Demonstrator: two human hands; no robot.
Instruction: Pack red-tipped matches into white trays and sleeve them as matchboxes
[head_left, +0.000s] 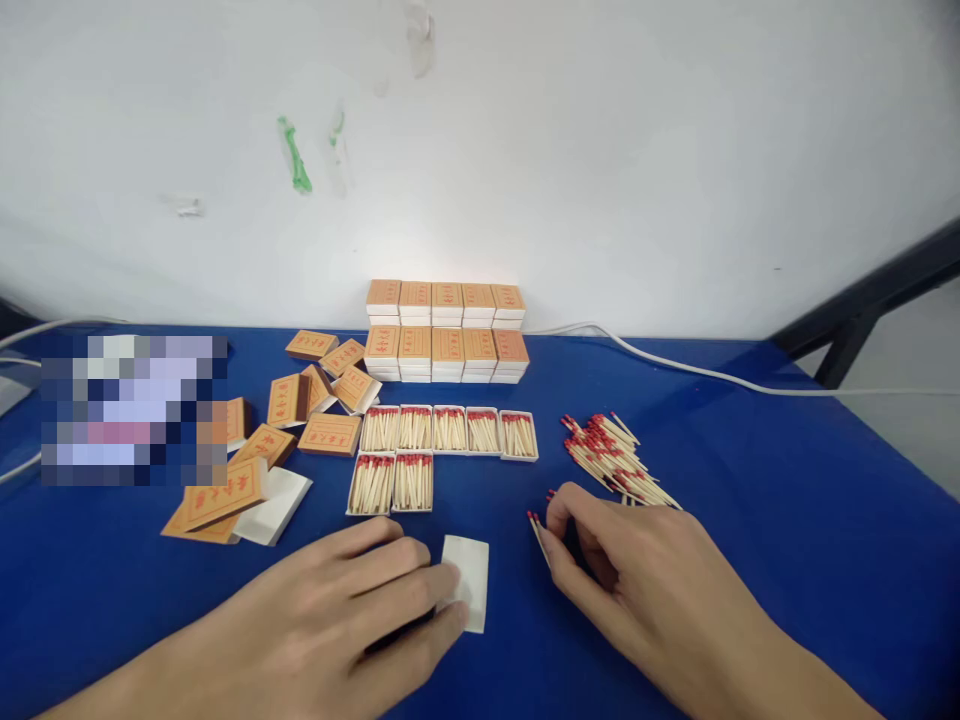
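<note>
My left hand (360, 610) has its thumb and index finger at the left side of a small white matchbox tray (472, 575), gripping it at the table's front. Pinched between thumb and fingertips of my right hand (622, 570) are a few red-tipped matches (535, 530); how many is hidden. Just beyond that hand lies a loose pile of matches (615, 455). Several white trays full of matches (448, 430) form a row, with two more filled trays (392, 484) in front of its left end.
Closed orange matchboxes (448, 350) are stacked in two rows against the wall. Orange matchbox sleeves (285, 400) lie scattered to the left, near a blurred-out object (135, 400). A white cable (675, 365) runs along the back right of the blue table (787, 480).
</note>
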